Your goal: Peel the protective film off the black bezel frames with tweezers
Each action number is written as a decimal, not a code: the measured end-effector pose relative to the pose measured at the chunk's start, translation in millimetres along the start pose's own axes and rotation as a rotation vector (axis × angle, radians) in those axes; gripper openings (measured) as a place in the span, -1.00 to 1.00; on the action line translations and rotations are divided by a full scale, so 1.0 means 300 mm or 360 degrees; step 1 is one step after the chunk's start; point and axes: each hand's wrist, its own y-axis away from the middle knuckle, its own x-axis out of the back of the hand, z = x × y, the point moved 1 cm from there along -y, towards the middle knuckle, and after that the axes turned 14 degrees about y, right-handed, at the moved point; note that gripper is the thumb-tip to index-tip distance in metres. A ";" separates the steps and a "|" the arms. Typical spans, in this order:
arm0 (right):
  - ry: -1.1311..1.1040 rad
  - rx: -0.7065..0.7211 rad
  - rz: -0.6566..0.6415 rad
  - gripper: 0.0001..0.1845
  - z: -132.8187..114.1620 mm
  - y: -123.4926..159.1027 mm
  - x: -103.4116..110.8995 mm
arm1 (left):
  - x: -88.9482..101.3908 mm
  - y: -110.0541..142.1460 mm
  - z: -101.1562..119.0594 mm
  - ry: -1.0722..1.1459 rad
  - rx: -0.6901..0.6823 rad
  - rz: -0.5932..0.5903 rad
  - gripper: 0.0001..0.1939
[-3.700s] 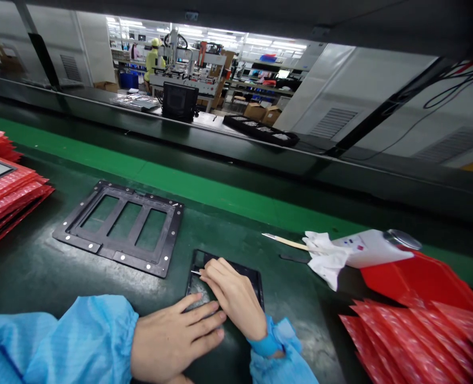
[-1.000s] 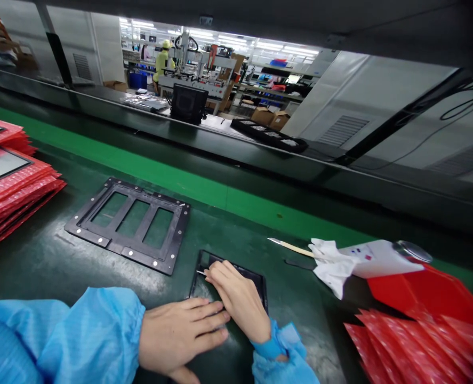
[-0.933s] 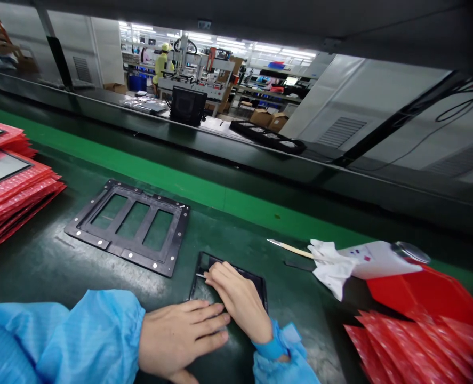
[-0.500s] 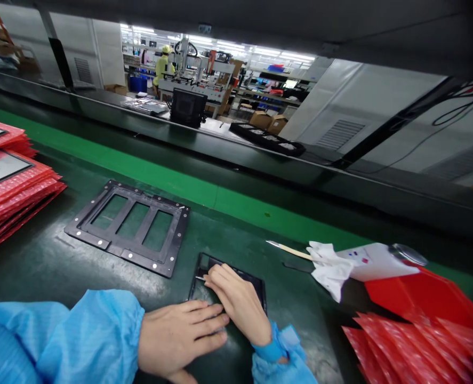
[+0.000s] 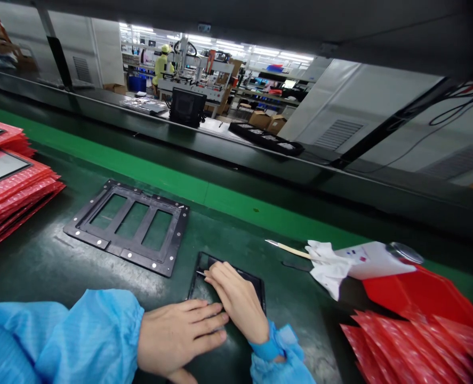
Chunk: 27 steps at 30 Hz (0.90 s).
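Down at the near edge of the green bench (image 5: 40,261), a small black panel (image 5: 256,285) lies flat, a dark rectangle with a raised rim and a dull, smudged face, mostly covered by both hands. The left hand (image 5: 178,336) lies on its near part with fingers stretched out flat and unclenched, pressing rather than gripping. The right hand (image 5: 238,301) rests across the panel's middle, fingertips pinched on a thin, pale sliver (image 5: 200,273) at the panel's far left corner; what the sliver is cannot be told. Both wrists wear blue sleeves (image 5: 60,341).

Just beyond the panel, toward the left, a black frame (image 5: 130,226) with three open windows lies flat; the windows show only bench surface. At the left edge sits a stack of red bags (image 5: 16,194), the top ones holding flat grey plates. More red bags (image 5: 416,341) fan out at the near right corner. Beside them lie a white bottle (image 5: 374,258) on its side, a crumpled white cloth (image 5: 326,264) and a thin wooden stick (image 5: 290,248). On the far ledge a long black tray (image 5: 266,140) holds small pale pieces.
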 end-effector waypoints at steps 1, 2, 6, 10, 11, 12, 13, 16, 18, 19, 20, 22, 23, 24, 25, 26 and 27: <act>0.0027 -0.0009 0.0001 -0.70 -0.001 -0.001 0.000 | -0.001 0.000 -0.001 0.0004 0.0002 0.0000 -0.23; 0.0052 -0.0015 0.0002 -0.71 -0.004 -0.002 0.000 | -0.002 0.000 -0.001 0.0008 0.0005 0.0001 -0.23; 0.0144 -0.0010 -0.0019 -0.73 -0.014 -0.001 0.006 | -0.001 -0.002 -0.001 0.0019 0.0002 0.0002 -0.24; 0.0129 0.0055 -0.0091 -0.72 -0.017 0.001 0.013 | 0.004 -0.002 0.001 0.0030 0.0007 0.0001 -0.24; 0.0109 0.0060 -0.0097 -0.72 -0.017 0.001 0.014 | 0.005 -0.002 0.002 0.0037 0.0012 -0.0005 -0.24; 0.0094 0.0052 -0.0093 -0.71 -0.017 0.000 0.014 | 0.005 -0.002 0.002 0.0044 0.0014 -0.0012 -0.24; 0.0088 0.0035 -0.0082 -0.72 -0.016 -0.001 0.014 | 0.004 -0.002 0.001 0.0050 0.0015 -0.0020 -0.24; 0.0125 -0.0013 -0.0044 -0.72 -0.017 -0.002 0.013 | 0.002 -0.002 0.000 0.0063 0.0015 -0.0019 -0.25; 0.0151 0.0013 -0.0036 -0.72 -0.017 -0.002 0.012 | 0.000 -0.001 -0.002 0.0072 0.0012 -0.0009 -0.25; 0.0151 0.0039 -0.0037 -0.71 -0.017 -0.001 0.013 | -0.001 -0.001 -0.002 0.0073 0.0011 -0.0005 -0.24; 0.0140 0.0063 -0.0038 -0.71 -0.017 -0.001 0.013 | -0.001 -0.001 -0.003 0.0072 0.0008 -0.0003 -0.24; 0.0109 0.0069 -0.0030 -0.71 -0.014 -0.002 0.014 | -0.001 -0.001 -0.003 0.0061 -0.0004 -0.0003 -0.23; 0.0101 0.0049 -0.0020 -0.71 -0.012 -0.003 0.014 | -0.001 -0.001 -0.002 0.0053 -0.0010 -0.0002 -0.23; 0.0104 0.0022 -0.0009 -0.71 -0.010 -0.004 0.013 | 0.000 -0.001 -0.002 0.0047 -0.0012 -0.0001 -0.22; 0.0113 0.0001 0.0000 -0.70 -0.009 -0.005 0.013 | 0.000 -0.001 -0.002 0.0041 -0.0013 0.0002 -0.22; 0.0124 -0.0005 0.0002 -0.70 -0.008 -0.006 0.012 | 0.000 -0.001 -0.001 0.0037 -0.0011 0.0005 -0.22; 0.0131 0.0003 -0.0004 -0.70 -0.008 -0.006 0.012 | 0.000 -0.001 -0.001 0.0034 -0.0009 0.0009 -0.22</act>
